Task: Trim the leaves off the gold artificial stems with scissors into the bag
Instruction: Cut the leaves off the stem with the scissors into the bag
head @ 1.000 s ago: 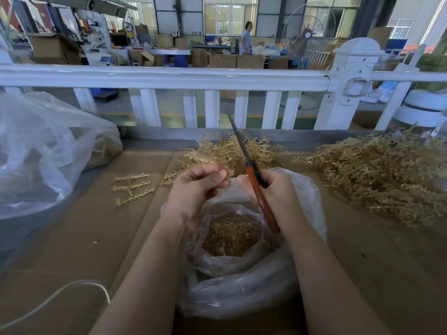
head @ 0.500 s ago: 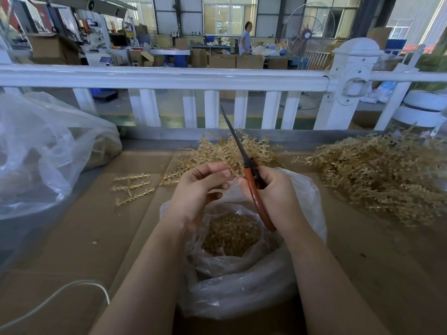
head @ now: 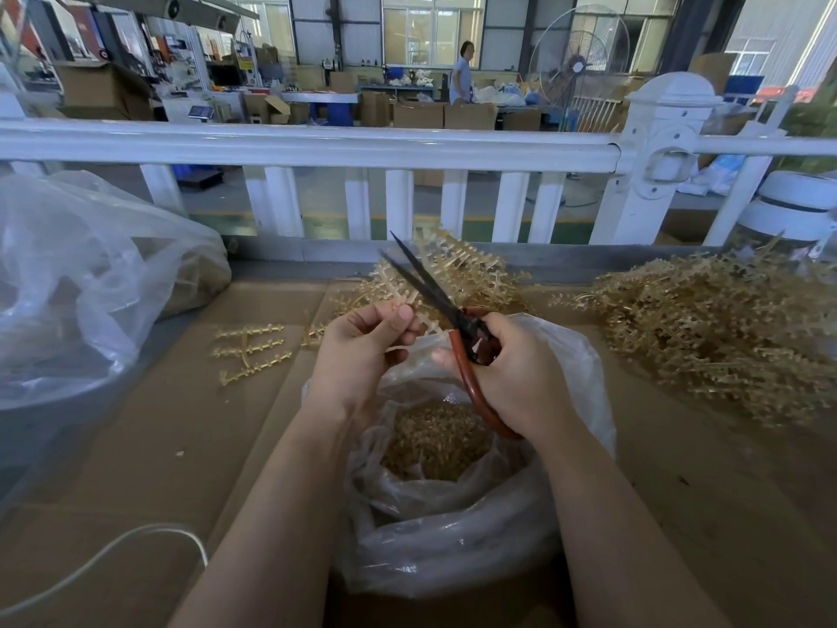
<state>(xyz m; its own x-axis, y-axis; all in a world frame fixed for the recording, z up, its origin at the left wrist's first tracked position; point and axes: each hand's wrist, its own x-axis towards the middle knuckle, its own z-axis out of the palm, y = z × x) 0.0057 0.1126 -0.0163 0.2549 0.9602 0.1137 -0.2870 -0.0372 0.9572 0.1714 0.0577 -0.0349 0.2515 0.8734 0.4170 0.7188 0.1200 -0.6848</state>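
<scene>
Midway, judging by piles. Left hand (head: 362, 351) pinches gold stem (head: 419, 317) between thumb and fingers, above mouth of bag (head: 570, 369). Right hand (head: 512, 373) wraps red handles of scissors (head: 435, 292), blades parted, poised at stem. Bag holds good layer of cut leaves (head: 435, 439) — done part. Left to do: big untrimmed pile (head: 715, 337) at right, smaller heap (head: 471, 274) behind hands. Few stems (head: 251, 351) lie on cardboard (head: 149, 446) at left; trimmed or not, cannot tell.
</scene>
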